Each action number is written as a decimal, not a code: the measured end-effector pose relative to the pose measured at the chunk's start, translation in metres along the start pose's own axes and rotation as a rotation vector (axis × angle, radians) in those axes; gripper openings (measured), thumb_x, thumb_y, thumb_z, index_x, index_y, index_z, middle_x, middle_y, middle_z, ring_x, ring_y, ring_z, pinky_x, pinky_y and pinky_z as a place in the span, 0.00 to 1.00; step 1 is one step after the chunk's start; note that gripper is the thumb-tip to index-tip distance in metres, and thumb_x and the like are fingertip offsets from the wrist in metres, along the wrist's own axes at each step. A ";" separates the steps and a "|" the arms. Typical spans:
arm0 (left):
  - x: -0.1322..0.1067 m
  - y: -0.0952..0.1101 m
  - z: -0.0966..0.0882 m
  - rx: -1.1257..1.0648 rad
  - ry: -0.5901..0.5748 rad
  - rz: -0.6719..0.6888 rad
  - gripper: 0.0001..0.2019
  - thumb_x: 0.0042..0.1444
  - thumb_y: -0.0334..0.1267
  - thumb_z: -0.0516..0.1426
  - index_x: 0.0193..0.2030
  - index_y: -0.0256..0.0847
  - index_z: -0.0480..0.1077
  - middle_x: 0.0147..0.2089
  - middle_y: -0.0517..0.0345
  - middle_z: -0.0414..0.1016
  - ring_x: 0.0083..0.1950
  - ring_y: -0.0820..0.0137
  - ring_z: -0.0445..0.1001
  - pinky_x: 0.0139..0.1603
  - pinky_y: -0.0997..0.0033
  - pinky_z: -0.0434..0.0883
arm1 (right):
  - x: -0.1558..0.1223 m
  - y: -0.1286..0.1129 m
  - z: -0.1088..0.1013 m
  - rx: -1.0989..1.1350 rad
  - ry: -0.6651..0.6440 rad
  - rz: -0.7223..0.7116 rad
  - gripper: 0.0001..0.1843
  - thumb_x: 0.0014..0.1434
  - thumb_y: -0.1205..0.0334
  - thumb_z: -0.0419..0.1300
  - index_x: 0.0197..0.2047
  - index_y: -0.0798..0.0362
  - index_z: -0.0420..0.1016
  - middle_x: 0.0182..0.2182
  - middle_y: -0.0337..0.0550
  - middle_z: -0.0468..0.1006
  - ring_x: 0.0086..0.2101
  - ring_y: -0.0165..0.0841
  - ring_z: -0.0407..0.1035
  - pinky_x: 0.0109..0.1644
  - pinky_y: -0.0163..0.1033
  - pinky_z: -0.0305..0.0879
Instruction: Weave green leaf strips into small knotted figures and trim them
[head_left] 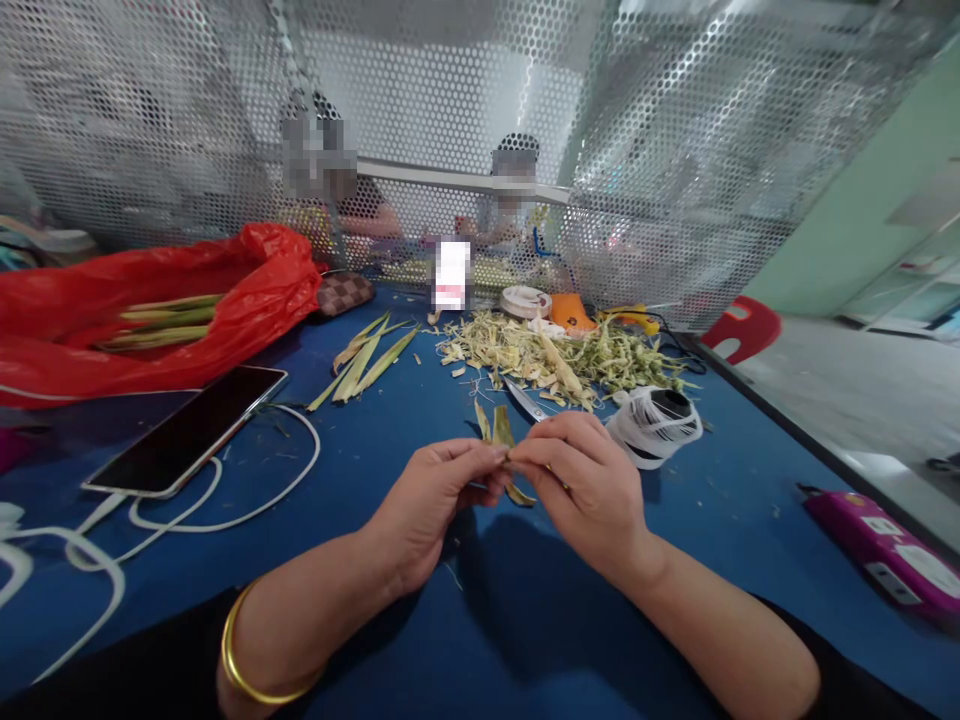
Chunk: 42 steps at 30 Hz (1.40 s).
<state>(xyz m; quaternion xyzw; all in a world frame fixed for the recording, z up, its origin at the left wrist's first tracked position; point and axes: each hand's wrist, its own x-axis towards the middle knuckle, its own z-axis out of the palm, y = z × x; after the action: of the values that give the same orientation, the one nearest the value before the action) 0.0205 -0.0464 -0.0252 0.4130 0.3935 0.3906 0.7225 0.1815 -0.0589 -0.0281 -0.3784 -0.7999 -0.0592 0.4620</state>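
My left hand [431, 500] and my right hand [589, 485] meet over the blue table [450, 640], both pinched on a small folded strip of yellow-green leaf [499, 430]. Its two tips stick up above my fingers and one end hangs below. A gold bangle [244, 665] sits on my left wrist. Scissors [525, 400] lie just beyond my hands, and a spool of white thread [656, 425] stands to the right of my right hand.
A red plastic bag [150, 300] with green stalks lies at the back left. A phone [187, 430] with a white cable [225, 500] lies left. Loose leaf strips [367, 365], a heap of trimmings [555, 360], a purple device [885, 550] right. Two people sit behind a perforated metal screen [675, 150].
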 end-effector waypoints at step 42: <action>-0.001 -0.002 0.002 -0.023 0.072 -0.007 0.11 0.47 0.42 0.62 0.22 0.35 0.73 0.23 0.59 0.71 0.25 0.75 0.67 0.32 0.75 0.66 | -0.004 0.001 0.008 0.101 -0.020 0.152 0.05 0.58 0.70 0.58 0.35 0.49 0.71 0.33 0.42 0.71 0.34 0.34 0.67 0.38 0.41 0.63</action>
<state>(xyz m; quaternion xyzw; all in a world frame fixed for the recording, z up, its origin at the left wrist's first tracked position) 0.0222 -0.0479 -0.0259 0.3888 0.4160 0.4071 0.7141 0.1774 -0.0570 -0.0357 -0.4149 -0.7753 0.0199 0.4757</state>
